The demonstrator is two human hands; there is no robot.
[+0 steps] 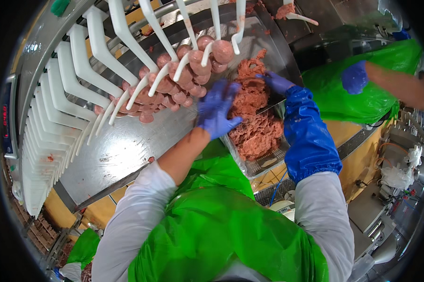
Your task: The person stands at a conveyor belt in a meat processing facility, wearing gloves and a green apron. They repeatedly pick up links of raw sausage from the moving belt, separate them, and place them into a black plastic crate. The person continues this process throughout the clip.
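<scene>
Reddish ground meat (pixel 256 134) is heaped in a tray (pixel 249 171) close in front of me and runs up onto the metal table (pixel 122 145). My left hand (pixel 216 110), in a purple-blue glove, is beside the heap's left side, thumb out and fingers apart, partly blurred. From the right, my right hand (pixel 278 84) reaches the upper part of the meat, its gloved fingers stretched against it; a blue sleeve cover (pixel 310 134) wraps that forearm. Just left of my left hand lies a cluster of round pink sausage links (pixel 179 84), among the tips of white hooks (pixel 122 37).
A long row of these hooks curves down the left side beside a metal rail. At the right, a person in a green apron (pixel 362 70) has a gloved hand (pixel 354 77) near the table. Another green-clad person (pixel 83 246) is at lower left. Machinery (pixel 376 216) stands at right.
</scene>
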